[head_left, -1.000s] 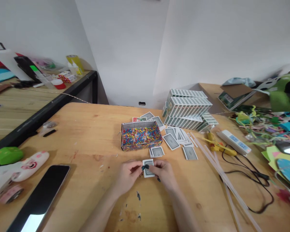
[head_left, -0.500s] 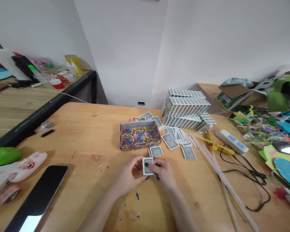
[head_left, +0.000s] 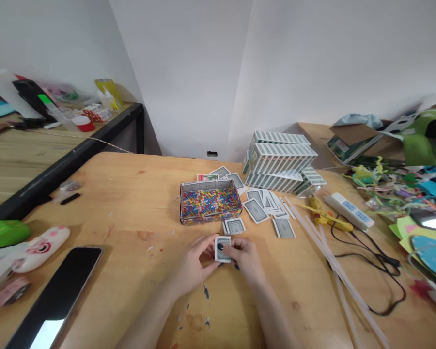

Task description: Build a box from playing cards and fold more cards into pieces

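Note:
A playing card (head_left: 223, 254), patterned back facing up and smaller in outline than the loose cards, is between my two hands near the table's front middle; it looks folded. My right hand (head_left: 245, 257) grips its right side, thumb lying on the patterned face. At the card's left edge, the fingers and thumb of my left hand (head_left: 196, 259) close around it. Just beyond lie a couple of folded-looking cards (head_left: 235, 226). Behind them stands an open box (head_left: 210, 218) covered in a colourful pattern. Loose playing cards (head_left: 256, 211) spread to its right.
Striped card boxes (head_left: 281, 159) are stacked at the back. On the right lie a yellow glue gun (head_left: 330, 220), a power strip (head_left: 350, 212), clear glue sticks (head_left: 330, 259) and a black cable (head_left: 385, 261). A phone (head_left: 58, 295) lies at the left.
Hands and card stay almost in place. The view has shifted very slightly; nothing has been taken up or let go.

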{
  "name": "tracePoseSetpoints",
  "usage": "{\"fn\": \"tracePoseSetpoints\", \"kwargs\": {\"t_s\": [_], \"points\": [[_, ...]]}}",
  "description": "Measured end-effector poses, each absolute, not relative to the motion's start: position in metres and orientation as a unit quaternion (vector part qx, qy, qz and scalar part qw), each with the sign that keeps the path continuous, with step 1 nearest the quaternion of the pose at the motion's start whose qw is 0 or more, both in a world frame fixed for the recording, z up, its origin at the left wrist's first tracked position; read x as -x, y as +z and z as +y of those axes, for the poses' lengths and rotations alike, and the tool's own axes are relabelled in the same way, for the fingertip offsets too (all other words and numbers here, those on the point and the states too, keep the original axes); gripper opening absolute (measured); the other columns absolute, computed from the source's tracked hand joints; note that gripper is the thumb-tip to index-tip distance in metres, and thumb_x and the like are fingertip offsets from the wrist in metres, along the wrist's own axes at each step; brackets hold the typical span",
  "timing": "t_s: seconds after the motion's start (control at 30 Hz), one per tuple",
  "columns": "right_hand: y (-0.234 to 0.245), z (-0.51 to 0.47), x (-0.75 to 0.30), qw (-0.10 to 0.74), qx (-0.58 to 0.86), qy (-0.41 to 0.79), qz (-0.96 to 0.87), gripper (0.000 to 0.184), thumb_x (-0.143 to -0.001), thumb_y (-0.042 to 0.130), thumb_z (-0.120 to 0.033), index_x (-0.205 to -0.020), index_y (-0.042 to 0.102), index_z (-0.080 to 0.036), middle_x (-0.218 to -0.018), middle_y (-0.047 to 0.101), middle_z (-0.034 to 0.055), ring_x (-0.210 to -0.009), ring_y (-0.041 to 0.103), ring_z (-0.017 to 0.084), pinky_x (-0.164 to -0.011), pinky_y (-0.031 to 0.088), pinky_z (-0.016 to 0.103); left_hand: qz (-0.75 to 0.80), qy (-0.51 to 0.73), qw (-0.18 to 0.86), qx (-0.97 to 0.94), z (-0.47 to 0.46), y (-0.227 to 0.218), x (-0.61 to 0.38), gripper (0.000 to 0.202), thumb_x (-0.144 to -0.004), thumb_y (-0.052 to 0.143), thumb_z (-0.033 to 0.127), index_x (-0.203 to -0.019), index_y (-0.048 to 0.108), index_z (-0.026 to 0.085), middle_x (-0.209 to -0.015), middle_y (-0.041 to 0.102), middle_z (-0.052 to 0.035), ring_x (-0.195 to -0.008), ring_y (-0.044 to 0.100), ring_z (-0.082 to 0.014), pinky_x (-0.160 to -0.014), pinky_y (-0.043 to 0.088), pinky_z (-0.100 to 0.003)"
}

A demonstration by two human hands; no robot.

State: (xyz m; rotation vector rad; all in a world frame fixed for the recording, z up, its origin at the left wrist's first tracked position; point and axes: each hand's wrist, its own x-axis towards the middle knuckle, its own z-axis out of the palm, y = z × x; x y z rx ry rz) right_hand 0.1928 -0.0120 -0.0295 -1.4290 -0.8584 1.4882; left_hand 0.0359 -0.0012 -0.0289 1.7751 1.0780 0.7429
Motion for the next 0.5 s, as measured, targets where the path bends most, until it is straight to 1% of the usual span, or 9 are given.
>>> {"fn": "tracePoseSetpoints", "kwargs": {"t_s": [0.2, 0.27, 0.4, 0.5], "points": [[-0.03, -0.012, -0.192, 0.43, 0.591, 0.579, -0.362, 0.032, -0.057, 0.067, -0.043, -0.051, 0.053, -0.015, -0.038, 0.043, -0.0054, -0.035, 0.03, 0.006, -0.037, 0.02, 0.021, 0.435, 0.307, 0.435, -0.726, -0.003, -0.033, -0.038, 0.052, -0.072, 0.056, 0.015, -0.122, 0.044, 0.023, -0.115, 0.056, -0.0074, -0.1, 0.055, -0.0198, -0.089, 0.044, -0.036], [-0.031, -0.012, -0.192, 0.429, 0.591, 0.575, -0.368, 0.033, -0.058, 0.067, -0.044, -0.052, 0.054, -0.015, -0.039, 0.043, -0.005, -0.036, 0.031, 0.006, -0.037, 0.02, 0.021, 0.427, 0.307, 0.441, -0.727, -0.003, -0.028, -0.037, 0.052, -0.073, 0.055, 0.016, -0.123, 0.043, 0.022, -0.113, 0.056, -0.0077, -0.098, 0.056, -0.0193, -0.087, 0.045, -0.035], [-0.031, -0.012, -0.192, 0.436, 0.589, 0.565, -0.379, 0.033, -0.06, 0.065, -0.045, -0.053, 0.055, -0.014, -0.04, 0.042, -0.0048, -0.038, 0.031, 0.006, -0.038, 0.021, 0.021, 0.399, 0.313, 0.467, -0.724, -0.004, -0.019, -0.037, 0.052, -0.073, 0.054, 0.017, -0.123, 0.044, 0.02, -0.107, 0.057, -0.0082, -0.087, 0.058, -0.0171, -0.078, 0.048, -0.031], [-0.03, -0.012, -0.191, 0.439, 0.586, 0.56, -0.387, 0.035, -0.059, 0.066, -0.046, -0.051, 0.052, -0.015, -0.041, 0.042, -0.0049, -0.039, 0.031, 0.007, -0.039, 0.022, 0.021, 0.425, 0.329, 0.483, -0.691, -0.004, -0.02, -0.04, 0.043, -0.075, 0.052, 0.021, -0.118, 0.048, 0.02, -0.103, 0.058, -0.0079, -0.085, 0.058, -0.0167, -0.077, 0.048, -0.03]]}}
